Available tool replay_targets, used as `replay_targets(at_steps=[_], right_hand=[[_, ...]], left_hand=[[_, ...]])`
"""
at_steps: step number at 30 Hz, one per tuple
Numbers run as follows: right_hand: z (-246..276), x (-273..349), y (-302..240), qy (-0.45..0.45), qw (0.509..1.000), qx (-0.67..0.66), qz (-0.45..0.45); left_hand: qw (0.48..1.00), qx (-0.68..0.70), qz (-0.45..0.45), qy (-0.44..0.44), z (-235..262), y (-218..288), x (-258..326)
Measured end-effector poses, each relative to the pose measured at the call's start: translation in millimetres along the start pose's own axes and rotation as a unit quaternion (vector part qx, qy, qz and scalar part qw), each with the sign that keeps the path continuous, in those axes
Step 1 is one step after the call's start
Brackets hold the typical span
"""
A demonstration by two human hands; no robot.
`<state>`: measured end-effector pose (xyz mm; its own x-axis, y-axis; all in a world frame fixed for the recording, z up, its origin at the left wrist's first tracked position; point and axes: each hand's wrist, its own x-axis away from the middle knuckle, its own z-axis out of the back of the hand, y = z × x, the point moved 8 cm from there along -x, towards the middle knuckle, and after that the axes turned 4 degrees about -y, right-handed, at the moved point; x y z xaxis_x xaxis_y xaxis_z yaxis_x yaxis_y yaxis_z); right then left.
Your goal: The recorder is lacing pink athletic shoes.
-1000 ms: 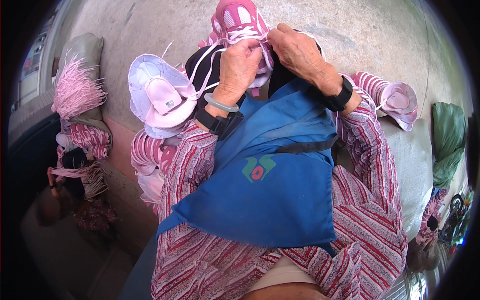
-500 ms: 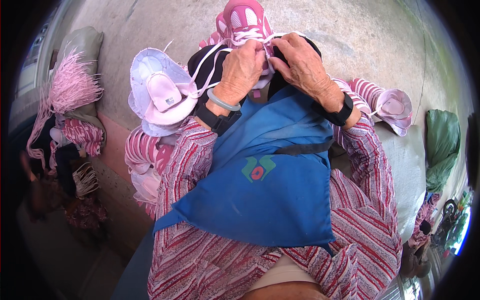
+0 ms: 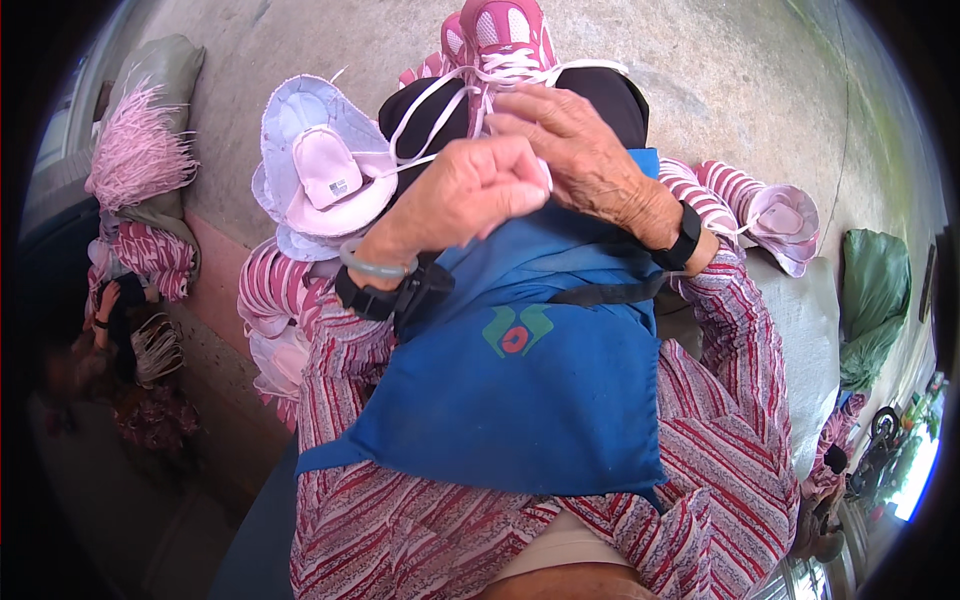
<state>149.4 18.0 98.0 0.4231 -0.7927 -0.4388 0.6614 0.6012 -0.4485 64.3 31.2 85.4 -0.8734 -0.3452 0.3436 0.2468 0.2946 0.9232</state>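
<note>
Both hands have dropped from the laces toward the blue apron (image 3: 520,420) since the earlier frame, the left one farther. That left hand (image 3: 475,190) hangs over the apron's upper part, fingers curled narrow; a white bit shows at its fingertips, though I cannot tell whether it is gripped. Just beside it, the right hand (image 3: 580,150) is bent over the apron's upper edge, its fingertips partly hidden, so its hold cannot be told. Beyond that edge stands the pink sneaker (image 3: 508,28), its white laces (image 3: 510,62) spread to both sides. Left of the apron lies an open pale shoe upper (image 3: 325,165); to its right, a striped pink stack (image 3: 785,215) and, farther out, a green bag (image 3: 875,300).
</note>
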Motion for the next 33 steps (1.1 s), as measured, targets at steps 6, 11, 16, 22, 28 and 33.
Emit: replay_targets(at_steps=[6,11,16,22,28,33], right_hand=[[-37,-11,-4,-0.226,0.951,-0.182,-0.108],[8,-46,-79,-0.138,0.823,-0.546,-0.070],[13,-86,-165,-0.090,0.775,-0.618,0.094],[19,-102,-199,-0.084,0.755,-0.633,0.148],[24,-118,-251,-0.089,0.735,-0.639,0.210],[-27,-100,-262,-0.150,0.792,-0.545,0.230]], left_hand=[[0.982,0.182,0.002,-0.051,-5,-22,30],[0.840,0.444,0.243,0.194,19,-145,1],[0.840,0.478,0.061,0.248,24,-146,-35],[0.906,0.367,-0.086,0.192,11,-108,-48],[0.934,0.263,-0.051,0.237,22,-105,-39],[0.910,0.405,0.005,0.092,30,-96,-9]])
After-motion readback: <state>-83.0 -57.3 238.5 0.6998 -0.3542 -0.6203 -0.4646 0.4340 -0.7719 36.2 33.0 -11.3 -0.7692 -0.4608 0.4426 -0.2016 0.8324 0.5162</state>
